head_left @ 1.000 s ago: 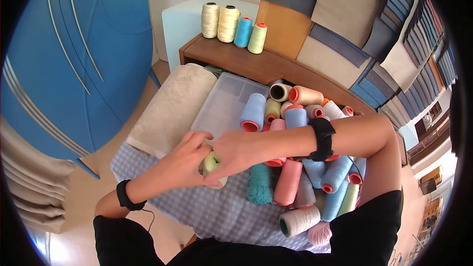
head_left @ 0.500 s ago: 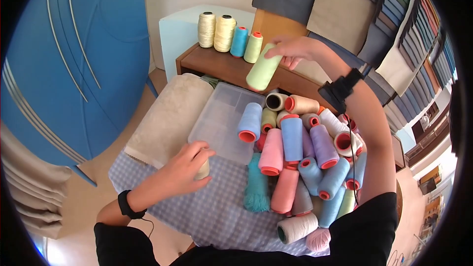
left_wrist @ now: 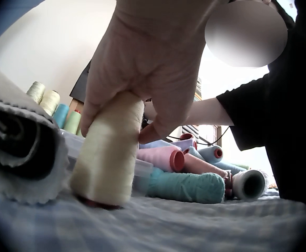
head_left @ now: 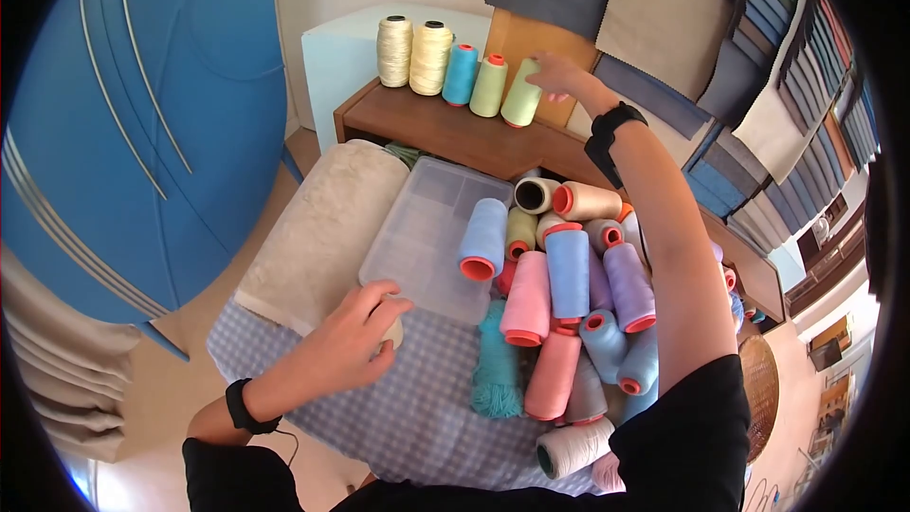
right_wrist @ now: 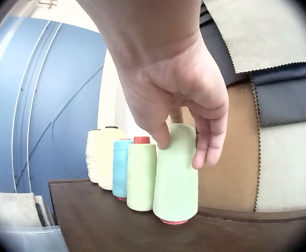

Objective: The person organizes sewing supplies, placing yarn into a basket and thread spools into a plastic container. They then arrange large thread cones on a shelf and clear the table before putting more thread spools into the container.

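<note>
The light green spool [head_left: 522, 95] is in the upper middle of the head view. It is smooth, skinny at the top and fat at the bottom, with red under it. It stands nearly straight up, tipped a little right.

The cream spool [left_wrist: 108, 157] is left of the middle in the left wrist view. It has the same shape and tips right. Its bottom looks dark red, but shade makes that hard to tell.

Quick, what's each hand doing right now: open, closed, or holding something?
Left hand: closed on a cream thread cone, gripping its top.
Right hand: closed on a pale green thread cone, gripping its top.
</note>
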Motion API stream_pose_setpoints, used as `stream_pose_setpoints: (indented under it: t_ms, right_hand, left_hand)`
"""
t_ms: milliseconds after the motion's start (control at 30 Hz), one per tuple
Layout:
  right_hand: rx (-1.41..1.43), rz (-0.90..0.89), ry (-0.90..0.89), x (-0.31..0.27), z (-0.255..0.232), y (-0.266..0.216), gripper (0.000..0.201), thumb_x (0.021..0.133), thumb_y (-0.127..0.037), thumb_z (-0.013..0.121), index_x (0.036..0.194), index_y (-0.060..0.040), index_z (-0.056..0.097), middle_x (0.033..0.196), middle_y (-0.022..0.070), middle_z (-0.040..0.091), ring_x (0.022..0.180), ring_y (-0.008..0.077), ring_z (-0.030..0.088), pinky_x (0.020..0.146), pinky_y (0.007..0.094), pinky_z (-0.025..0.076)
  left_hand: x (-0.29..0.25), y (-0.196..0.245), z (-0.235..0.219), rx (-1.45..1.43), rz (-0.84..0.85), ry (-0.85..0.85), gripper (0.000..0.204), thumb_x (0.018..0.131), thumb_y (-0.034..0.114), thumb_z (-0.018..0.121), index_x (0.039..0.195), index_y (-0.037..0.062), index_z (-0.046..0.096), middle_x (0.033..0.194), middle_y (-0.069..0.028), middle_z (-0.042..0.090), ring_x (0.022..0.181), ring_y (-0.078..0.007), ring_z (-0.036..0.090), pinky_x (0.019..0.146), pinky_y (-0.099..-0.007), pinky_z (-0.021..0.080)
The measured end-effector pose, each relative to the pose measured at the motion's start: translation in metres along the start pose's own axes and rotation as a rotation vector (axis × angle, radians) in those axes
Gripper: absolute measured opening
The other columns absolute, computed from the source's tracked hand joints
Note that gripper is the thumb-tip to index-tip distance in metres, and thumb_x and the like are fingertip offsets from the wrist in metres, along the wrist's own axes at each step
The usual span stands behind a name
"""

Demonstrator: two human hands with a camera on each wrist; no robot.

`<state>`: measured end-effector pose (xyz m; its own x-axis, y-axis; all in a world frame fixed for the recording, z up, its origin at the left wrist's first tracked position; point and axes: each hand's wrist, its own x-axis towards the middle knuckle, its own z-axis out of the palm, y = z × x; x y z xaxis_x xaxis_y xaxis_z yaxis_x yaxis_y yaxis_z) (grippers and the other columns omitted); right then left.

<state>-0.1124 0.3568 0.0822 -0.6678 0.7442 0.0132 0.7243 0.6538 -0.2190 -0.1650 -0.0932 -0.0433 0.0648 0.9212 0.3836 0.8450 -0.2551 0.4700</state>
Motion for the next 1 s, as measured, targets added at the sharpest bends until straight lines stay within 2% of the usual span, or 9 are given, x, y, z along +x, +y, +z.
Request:
stream_pose_setpoints:
  t_ms: [133,367,467,533,600,667,733,867,1000]
  right_hand:
    - [-0.017,-0.088,0.106,-0.006,0.004,0.002,0.058,0.083,-0.030,0.058,0.133,-0.0074,0.039,0.095,0.0156,0.063,0.063,0.0194,0.064,0.054,0.0303,0.053]
    - [-0.036,-0.016,0.117,-0.021,0.001,-0.008,0.058,0.084,-0.035,0.057,0.131,-0.0069,0.040,0.096,0.0178,0.062,0.071,0.0214,0.065,0.060,0.0331,0.053]
    - [-0.080,-0.056,0.344,-0.030,-0.007,-0.017,0.054,0.083,-0.037,0.057,0.126,-0.0064,0.047,0.098,0.0168,0.063,0.082,0.0234,0.065,0.071,0.0352,0.052]
    - [-0.233,-0.226,0.274,-0.055,-0.019,-0.040,0.048,0.082,-0.038,0.059,0.117,-0.0057,0.056,0.101,0.0146,0.063,0.090,0.0247,0.062,0.079,0.0345,0.049]
    - [-0.114,-0.537,-0.001,-0.105,-0.022,-0.072,0.044,0.079,-0.038,0.062,0.109,-0.0051,0.061,0.102,0.0123,0.064,0.090,0.0233,0.062,0.078,0.0328,0.049]
    - [0.223,-0.805,-0.321,-0.155,-0.002,-0.094,0.052,0.073,-0.038,0.068,0.111,-0.0043,0.059,0.102,0.0123,0.063,0.087,0.0189,0.062,0.074,0.0328,0.050]
    - [0.143,-0.916,-0.350,-0.201,0.010,-0.118,0.057,0.070,-0.042,0.067,0.108,-0.0001,0.061,0.098,0.0150,0.065,0.092,0.0251,0.062,0.080,0.0328,0.049]
    - [0.044,-0.754,-0.513,-0.223,0.008,-0.137,0.058,0.067,-0.047,0.067,0.104,-0.0026,0.062,0.096,0.0143,0.065,0.089,0.0248,0.062,0.078,0.0327,0.049]
    - [0.197,-0.535,-0.194,-0.194,-0.001,-0.093,0.058,0.065,-0.052,0.067,0.098,-0.0045,0.063,0.092,0.0136,0.065,0.086,0.0251,0.062,0.076,0.0332,0.048]
  left_hand:
    - [0.001,0.002,-0.001,0.006,-0.009,-0.012,0.047,0.067,-0.004,0.056,0.113,0.0008,0.047,0.117,-0.0170,0.041,0.103,-0.0346,0.049,0.085,-0.0376,0.045]
    - [0.001,0.008,-0.008,0.030,-0.048,-0.052,0.048,0.069,-0.002,0.057,0.116,0.0022,0.046,0.118,-0.0160,0.043,0.102,-0.0346,0.052,0.082,-0.0380,0.046]
    - [0.002,0.012,-0.022,-0.013,-0.194,-0.138,0.046,0.074,0.004,0.062,0.117,0.0039,0.046,0.113,-0.0153,0.048,0.098,-0.0355,0.055,0.081,-0.0373,0.047]
    - [0.007,0.013,-0.032,-0.039,-0.214,-0.065,0.047,0.075,0.009,0.065,0.118,0.0050,0.046,0.110,-0.0143,0.051,0.095,-0.0339,0.056,0.081,-0.0366,0.048]
    - [0.015,0.018,-0.046,-0.068,-0.236,0.007,0.049,0.076,0.014,0.068,0.119,0.0061,0.046,0.106,-0.0133,0.053,0.093,-0.0324,0.058,0.080,-0.0358,0.048]
    - [0.030,0.026,-0.062,-0.128,-0.259,0.215,0.059,0.068,0.007,0.075,0.119,0.0049,0.045,0.104,-0.0090,0.054,0.094,-0.0161,0.056,0.078,-0.0310,0.048]
    - [0.051,0.023,-0.066,-0.203,-0.245,0.282,0.061,0.069,0.007,0.075,0.121,0.0052,0.044,0.105,-0.0090,0.053,0.093,-0.0156,0.056,0.077,-0.0306,0.049]
    - [0.083,0.013,-0.051,-0.260,-0.157,0.426,0.068,0.071,0.012,0.076,0.126,0.0048,0.038,0.107,-0.0132,0.054,0.098,-0.0206,0.057,0.075,-0.0310,0.052]
    - [0.085,0.026,-0.042,-0.461,-0.219,0.365,0.071,0.076,0.016,0.073,0.133,0.0069,0.032,0.124,-0.0171,0.047,0.107,-0.0269,0.055,0.076,-0.0342,0.055]
